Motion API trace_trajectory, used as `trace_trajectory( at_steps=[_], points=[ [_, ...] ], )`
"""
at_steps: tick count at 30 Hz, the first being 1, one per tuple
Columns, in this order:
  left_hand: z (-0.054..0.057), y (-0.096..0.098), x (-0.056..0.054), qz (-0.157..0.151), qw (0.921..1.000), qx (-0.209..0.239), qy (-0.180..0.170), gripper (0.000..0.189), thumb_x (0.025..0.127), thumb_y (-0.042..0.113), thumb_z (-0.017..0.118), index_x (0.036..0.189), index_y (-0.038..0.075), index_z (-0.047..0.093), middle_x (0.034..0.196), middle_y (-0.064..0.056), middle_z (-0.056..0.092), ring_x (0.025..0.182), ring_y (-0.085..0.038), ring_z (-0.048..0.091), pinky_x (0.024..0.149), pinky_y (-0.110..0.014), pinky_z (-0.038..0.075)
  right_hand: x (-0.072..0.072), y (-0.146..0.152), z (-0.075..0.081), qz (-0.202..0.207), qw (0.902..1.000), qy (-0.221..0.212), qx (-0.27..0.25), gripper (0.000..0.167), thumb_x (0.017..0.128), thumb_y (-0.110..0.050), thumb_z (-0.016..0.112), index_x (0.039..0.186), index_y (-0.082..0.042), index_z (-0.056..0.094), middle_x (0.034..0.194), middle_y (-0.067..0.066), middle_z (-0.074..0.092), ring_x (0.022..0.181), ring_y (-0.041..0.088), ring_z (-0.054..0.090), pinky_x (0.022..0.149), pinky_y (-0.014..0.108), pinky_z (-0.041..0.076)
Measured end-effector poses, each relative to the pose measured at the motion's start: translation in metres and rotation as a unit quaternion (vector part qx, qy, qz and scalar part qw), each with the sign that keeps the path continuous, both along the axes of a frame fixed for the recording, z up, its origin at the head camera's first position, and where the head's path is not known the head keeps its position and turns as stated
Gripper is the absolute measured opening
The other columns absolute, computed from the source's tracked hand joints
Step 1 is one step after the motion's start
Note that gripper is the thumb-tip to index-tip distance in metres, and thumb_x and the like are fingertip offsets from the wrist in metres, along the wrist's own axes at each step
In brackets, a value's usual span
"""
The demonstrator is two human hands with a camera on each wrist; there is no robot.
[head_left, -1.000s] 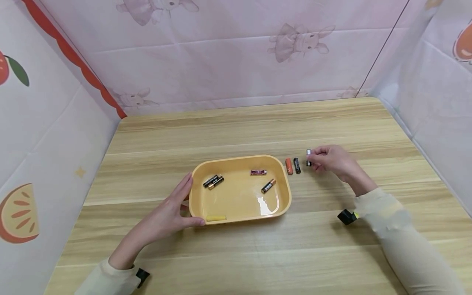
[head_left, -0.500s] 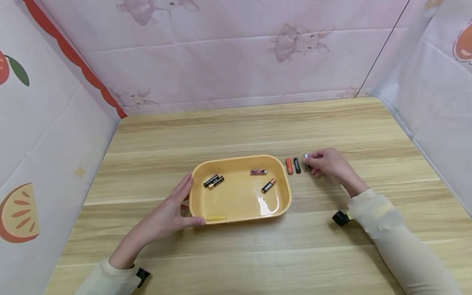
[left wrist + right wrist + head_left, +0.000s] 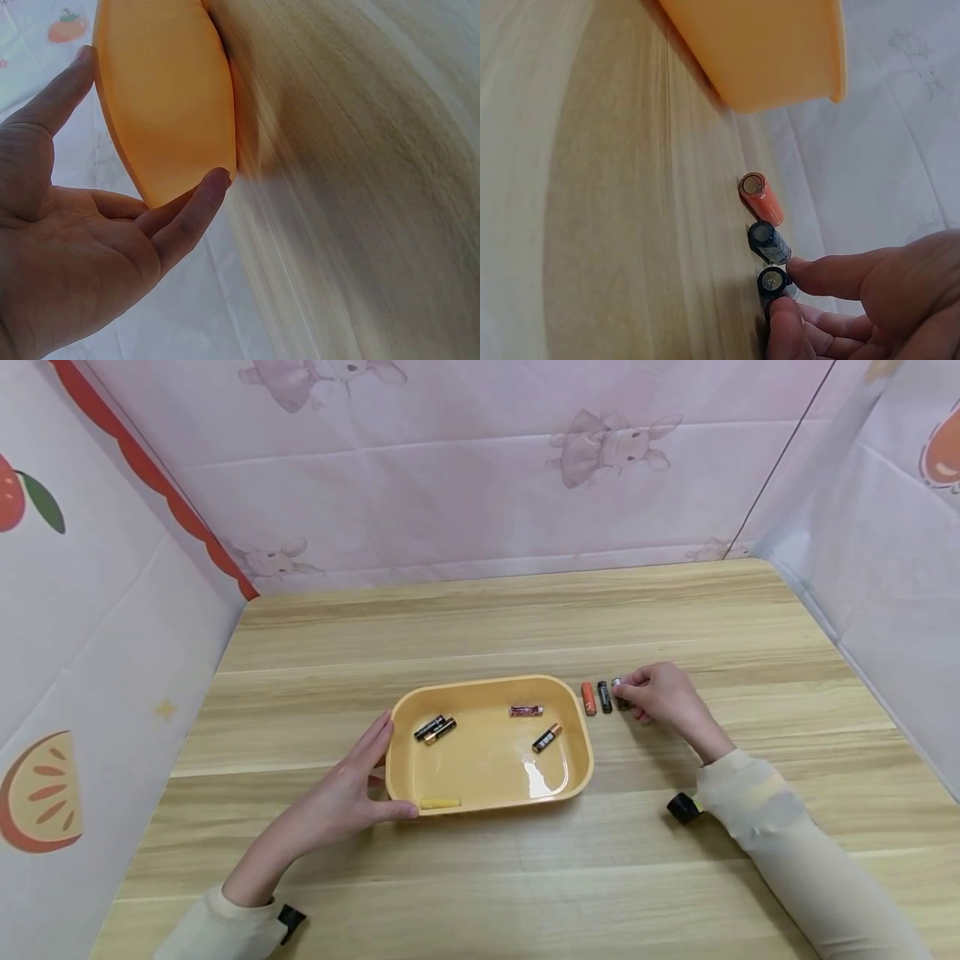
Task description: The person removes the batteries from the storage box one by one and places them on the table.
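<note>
My left hand grips the left end of a yellow plastic tray, thumb at the front rim and fingers along the side. To the right of the tray, my right hand pinches a silver-and-black battery between thumb and fingers, low at the tabletop. Just left of it lie a black battery and an orange battery, side by side in a row. My fingers partly cover the pinched battery, so I cannot tell if it rests on the wood.
Inside the tray are two black batteries together at the left, a dark red battery, a black-and-copper battery, and a yellow battery by the front wall. The wooden table meets patterned cloth walls behind and at both sides.
My right hand has moved left and slightly nearer, bringing the silver-and-black battery close beside the black one. The left hand and tray have stayed put.
</note>
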State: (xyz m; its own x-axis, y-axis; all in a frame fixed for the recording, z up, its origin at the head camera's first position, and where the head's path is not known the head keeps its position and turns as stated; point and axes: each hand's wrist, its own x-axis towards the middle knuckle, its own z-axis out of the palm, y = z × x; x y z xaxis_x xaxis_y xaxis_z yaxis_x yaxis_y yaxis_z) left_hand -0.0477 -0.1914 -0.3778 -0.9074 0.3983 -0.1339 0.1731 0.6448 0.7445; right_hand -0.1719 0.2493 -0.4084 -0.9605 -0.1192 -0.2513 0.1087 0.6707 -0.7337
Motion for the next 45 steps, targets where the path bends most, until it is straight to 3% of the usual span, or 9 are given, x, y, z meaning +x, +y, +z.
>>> trace_trajectory(
  at_steps=[9, 14, 18, 22, 28, 34, 39, 45],
  points=[
    [-0.002, 0.000, -0.001, -0.001, 1.0000, -0.005, -0.001, 0.121, 0.081, 0.029, 0.091, 0.165, 0.001, 0.008, 0.173, -0.011, -0.003, 0.141, -0.033, 0.044, 0.099, -0.038, 0.055, 0.000, 0.000, -0.001, -0.007, 1.0000, -0.001, 0.001, 0.032, 0.101, -0.022, 0.069, 0.110, 0.009, 0.070, 0.074, 0.007, 0.070, 0.060, 0.013, 0.064, 0.055, 0.027, 0.058],
    [-0.003, 0.000, -0.002, -0.001, 1.0000, -0.007, -0.003, 0.121, 0.082, 0.030, 0.091, 0.165, 0.002, 0.008, 0.173, -0.011, -0.002, 0.137, -0.031, 0.048, 0.098, -0.037, 0.055, 0.001, 0.002, 0.000, -0.002, 0.9998, 0.005, 0.018, 0.036, 0.103, -0.030, 0.065, 0.105, 0.005, 0.071, 0.071, 0.007, 0.068, 0.061, 0.016, 0.064, 0.055, 0.028, 0.054],
    [-0.003, 0.000, -0.002, -0.001, 1.0000, -0.004, -0.002, 0.121, 0.081, 0.030, 0.091, 0.165, 0.002, 0.008, 0.173, -0.011, -0.002, 0.137, -0.032, 0.049, 0.097, -0.037, 0.056, 0.001, 0.006, 0.005, 0.001, 0.9996, 0.006, 0.029, 0.041, 0.105, -0.036, 0.061, 0.104, 0.004, 0.070, 0.077, 0.009, 0.068, 0.065, 0.019, 0.064, 0.056, 0.030, 0.052],
    [-0.002, 0.000, -0.001, -0.003, 1.0000, 0.000, 0.003, 0.119, 0.082, 0.030, 0.090, 0.164, 0.000, 0.009, 0.173, -0.014, -0.002, 0.136, -0.033, 0.049, 0.096, -0.038, 0.056, 0.001, 0.010, 0.012, 0.004, 1.0000, -0.003, 0.000, 0.044, 0.107, -0.035, 0.059, 0.105, 0.008, 0.068, 0.083, 0.011, 0.068, 0.071, 0.021, 0.065, 0.061, 0.031, 0.057],
    [0.000, 0.000, 0.000, -0.002, 1.0000, 0.001, 0.005, 0.118, 0.082, 0.029, 0.090, 0.164, -0.001, 0.009, 0.172, -0.015, -0.001, 0.133, -0.033, 0.051, 0.095, -0.038, 0.057, 0.002, 0.007, 0.030, 0.006, 0.9992, 0.005, -0.040, 0.046, 0.106, -0.033, 0.060, 0.114, 0.012, 0.065, 0.087, 0.013, 0.067, 0.076, 0.020, 0.065, 0.068, 0.030, 0.060],
    [0.000, 0.000, 0.000, -0.002, 1.0000, 0.007, 0.005, 0.119, 0.082, 0.027, 0.090, 0.164, -0.001, 0.009, 0.172, -0.015, -0.001, 0.133, -0.033, 0.051, 0.095, -0.038, 0.057, 0.007, -0.010, 0.059, 0.034, 0.9966, 0.034, -0.066, 0.041, 0.106, -0.029, 0.061, 0.122, 0.009, 0.066, 0.099, 0.016, 0.067, 0.077, 0.020, 0.066, 0.070, 0.027, 0.061],
    [-0.001, 0.000, 0.000, -0.003, 0.9999, 0.007, 0.008, 0.119, 0.082, 0.028, 0.090, 0.164, 0.000, 0.009, 0.173, -0.014, -0.001, 0.133, -0.033, 0.051, 0.094, -0.038, 0.057, 0.012, -0.032, 0.083, 0.080, 0.9927, 0.030, -0.085, 0.038, 0.106, -0.026, 0.062, 0.125, 0.006, 0.066, 0.104, 0.015, 0.065, 0.080, 0.022, 0.064, 0.072, 0.031, 0.061],
    [-0.002, -0.001, 0.000, -0.006, 0.9999, 0.007, 0.012, 0.119, 0.082, 0.028, 0.090, 0.165, 0.001, 0.009, 0.173, -0.013, -0.001, 0.133, -0.032, 0.051, 0.094, -0.037, 0.057, 0.011, -0.061, 0.101, 0.157, 0.9829, 0.015, -0.096, 0.031, 0.104, -0.019, 0.065, 0.122, 0.005, 0.068, 0.099, 0.014, 0.069, 0.083, 0.026, 0.066, 0.068, 0.032, 0.060]
  ],
)
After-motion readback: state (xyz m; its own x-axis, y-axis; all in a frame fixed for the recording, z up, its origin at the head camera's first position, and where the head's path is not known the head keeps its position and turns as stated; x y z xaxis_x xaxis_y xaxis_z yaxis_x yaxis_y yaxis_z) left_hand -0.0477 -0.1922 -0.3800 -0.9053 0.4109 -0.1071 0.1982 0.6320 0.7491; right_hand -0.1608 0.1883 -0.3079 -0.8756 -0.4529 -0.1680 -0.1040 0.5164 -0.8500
